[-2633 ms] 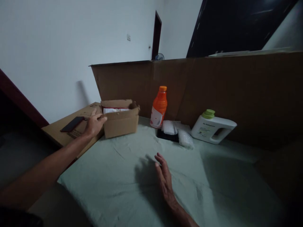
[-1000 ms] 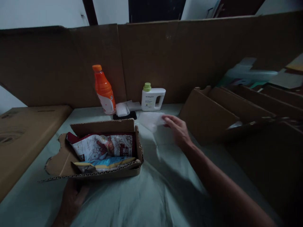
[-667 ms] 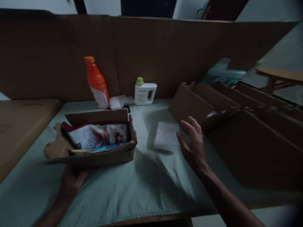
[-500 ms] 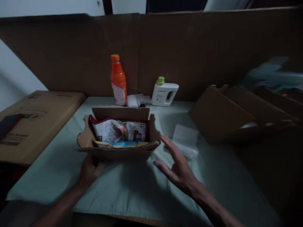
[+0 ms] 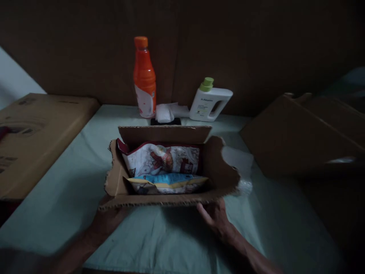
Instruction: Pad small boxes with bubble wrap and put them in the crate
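An open-topped cardboard box point(image 5: 216, 163) is held between my two hands at the middle of the view. Inside it stands a white and dark red food bag point(image 5: 165, 158), with a blue and yellow packet point(image 5: 171, 179) in front of it. My left hand point(image 5: 107, 219) grips the box low at its front left corner, its fingers mostly hidden beneath. At the front right corner my right hand point(image 5: 216, 219) holds the box, the thumb against the front wall and the other fingers partly hidden behind it.
Behind the box stand an orange bottle point(image 5: 145, 80) and a white jug with a green cap point(image 5: 211, 102), with white tissue point(image 5: 164, 113) on a dark flat object point(image 5: 165, 122) between them. A clear plastic bag point(image 5: 242, 163) lies to the right. Cardboard boxes flank both sides point(image 5: 296, 140).
My right hand, which was open beside the box, has closed on its front right corner. The box looks nearer and larger, and the view has tilted down.
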Demonstrator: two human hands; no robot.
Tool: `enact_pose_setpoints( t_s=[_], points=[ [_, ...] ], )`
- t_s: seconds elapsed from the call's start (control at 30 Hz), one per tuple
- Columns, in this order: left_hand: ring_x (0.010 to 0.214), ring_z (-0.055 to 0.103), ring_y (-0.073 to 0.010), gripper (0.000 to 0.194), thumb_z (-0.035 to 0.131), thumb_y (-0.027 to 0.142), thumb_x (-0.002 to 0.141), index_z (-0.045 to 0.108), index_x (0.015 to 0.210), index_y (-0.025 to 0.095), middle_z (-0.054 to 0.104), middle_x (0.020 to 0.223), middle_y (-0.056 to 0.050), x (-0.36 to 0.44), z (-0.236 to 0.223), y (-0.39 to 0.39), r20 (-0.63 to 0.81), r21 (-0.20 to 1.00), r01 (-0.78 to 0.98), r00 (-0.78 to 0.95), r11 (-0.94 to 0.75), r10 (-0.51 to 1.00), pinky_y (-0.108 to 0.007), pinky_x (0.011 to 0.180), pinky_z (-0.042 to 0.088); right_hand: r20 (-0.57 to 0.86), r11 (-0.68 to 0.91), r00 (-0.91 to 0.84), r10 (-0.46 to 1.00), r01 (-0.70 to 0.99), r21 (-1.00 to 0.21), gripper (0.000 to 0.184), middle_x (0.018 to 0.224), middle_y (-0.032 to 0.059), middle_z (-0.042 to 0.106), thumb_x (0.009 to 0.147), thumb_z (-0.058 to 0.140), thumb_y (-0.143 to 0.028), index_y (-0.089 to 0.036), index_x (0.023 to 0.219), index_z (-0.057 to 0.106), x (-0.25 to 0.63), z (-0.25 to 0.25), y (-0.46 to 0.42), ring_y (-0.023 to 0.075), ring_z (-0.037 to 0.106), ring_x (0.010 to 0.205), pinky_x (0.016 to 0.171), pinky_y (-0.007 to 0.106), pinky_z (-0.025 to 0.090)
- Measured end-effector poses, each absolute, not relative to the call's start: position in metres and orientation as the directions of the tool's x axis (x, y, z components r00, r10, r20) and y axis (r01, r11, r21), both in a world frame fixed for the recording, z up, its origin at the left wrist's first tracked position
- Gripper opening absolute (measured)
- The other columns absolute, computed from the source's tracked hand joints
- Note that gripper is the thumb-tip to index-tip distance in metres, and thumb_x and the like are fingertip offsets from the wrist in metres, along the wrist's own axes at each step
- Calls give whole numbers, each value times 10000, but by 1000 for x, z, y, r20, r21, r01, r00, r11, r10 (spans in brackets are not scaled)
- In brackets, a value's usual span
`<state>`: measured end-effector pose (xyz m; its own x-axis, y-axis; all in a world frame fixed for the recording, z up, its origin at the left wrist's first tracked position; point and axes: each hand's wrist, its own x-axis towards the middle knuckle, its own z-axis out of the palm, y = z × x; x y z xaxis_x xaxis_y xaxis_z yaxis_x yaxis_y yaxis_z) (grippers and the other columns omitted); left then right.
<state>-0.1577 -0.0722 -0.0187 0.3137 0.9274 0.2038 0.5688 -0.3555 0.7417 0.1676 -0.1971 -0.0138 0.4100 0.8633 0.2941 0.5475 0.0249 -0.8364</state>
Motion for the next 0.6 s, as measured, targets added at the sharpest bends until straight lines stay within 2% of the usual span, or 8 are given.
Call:
enact_pose_setpoints(
  t_s=[0.07, 0.13, 0.2, 0.27, 0.33, 0.4, 0.5, 0.6],
  points=[
    [757, 711, -294, 257, 642, 527, 775, 688, 808, 276, 740, 764, -54, -154, -13, -72, 242, 697, 603, 313, -389, 919, -394, 723, 578, 307, 43, 396, 865, 553, -832, 472, 1151, 111, 680, 910, 600, -471, -231, 1314, 557, 159, -2, -190, 272, 657, 1024, 927, 437, 573],
    [799, 718, -300, 273, 596, 528, 815, 651, 908, 278, 747, 842, -53, -149, -6, -67, 275, 657, 628, 314, -416, 909, -397, 735, 570, 349, 97, 348, 870, 573, -814, 556, 1317, 122, 626, 928, 588, -426, -224, 1430, 459, 154, 11, -178, 270, 620, 1163, 1018, 425, 530],
    [843, 717, -324, 327, 568, 560, 824, 600, 987, 278, 735, 890, -62, -140, 0, -58, 282, 636, 641, 325, -430, 903, -423, 743, 564, 374, 135, 292, 880, 602, -787, 645, 1437, 136, 553, 920, 600, -381, -209, 1501, 380, 157, 22, -163, 275, 560, 1276, 1091, 423, 478],
    [878, 709, -357, 388, 540, 596, 817, 566, 1013, 262, 712, 908, -88, -127, 6, -46, 296, 612, 659, 321, -437, 899, -462, 765, 557, 360, 131, 246, 900, 635, -762, 659, 1464, 124, 537, 915, 591, -302, -220, 1526, 357, 164, 34, -151, 262, 542, 1305, 1107, 419, 463],
    [938, 700, -380, 423, 508, 579, 813, 559, 1049, 231, 702, 949, -118, -113, 13, -34, 284, 599, 684, 305, -417, 909, -490, 804, 554, 337, 98, 217, 916, 695, -713, 622, 1468, 117, 540, 919, 548, -209, -229, 1519, 383, 173, 46, -146, 246, 529, 1323, 1112, 426, 453],
    [986, 697, -380, 481, 507, 534, 795, 558, 1131, 193, 705, 1025, -141, -105, 19, -28, 227, 616, 690, 306, -379, 925, -501, 847, 558, 343, 63, 191, 920, 791, -608, 558, 1485, 140, 527, 918, 536, -166, -203, 1470, 464, 182, 58, -154, 259, 499, 1353, 1124, 460, 431],
    [1054, 694, -363, 663, 553, 505, 779, 490, 1346, 168, 701, 1153, -147, -109, 21, -37, 141, 661, 672, 326, -334, 935, -511, 931, 554, 351, -23, 179, 919, 914, -406, 460, 1493, 163, 521, 898, 609, -210, -185, 1357, 589, 204, 66, -184, 314, 473, 1363, 1104, 522, 419],
    [1202, 635, -373, 778, 583, 508, 798, 403, 1471, 162, 653, 1297, -173, -123, 14, -69, 175, 698, 631, 309, -339, 935, -548, 1032, 508, 299, -190, 279, 912, 937, -292, 464, 1485, 191, 527, 829, 686, -228, -171, 1288, 644, 235, 63, -213, 377, 463, 1359, 1071, 565, 408]
  ],
)
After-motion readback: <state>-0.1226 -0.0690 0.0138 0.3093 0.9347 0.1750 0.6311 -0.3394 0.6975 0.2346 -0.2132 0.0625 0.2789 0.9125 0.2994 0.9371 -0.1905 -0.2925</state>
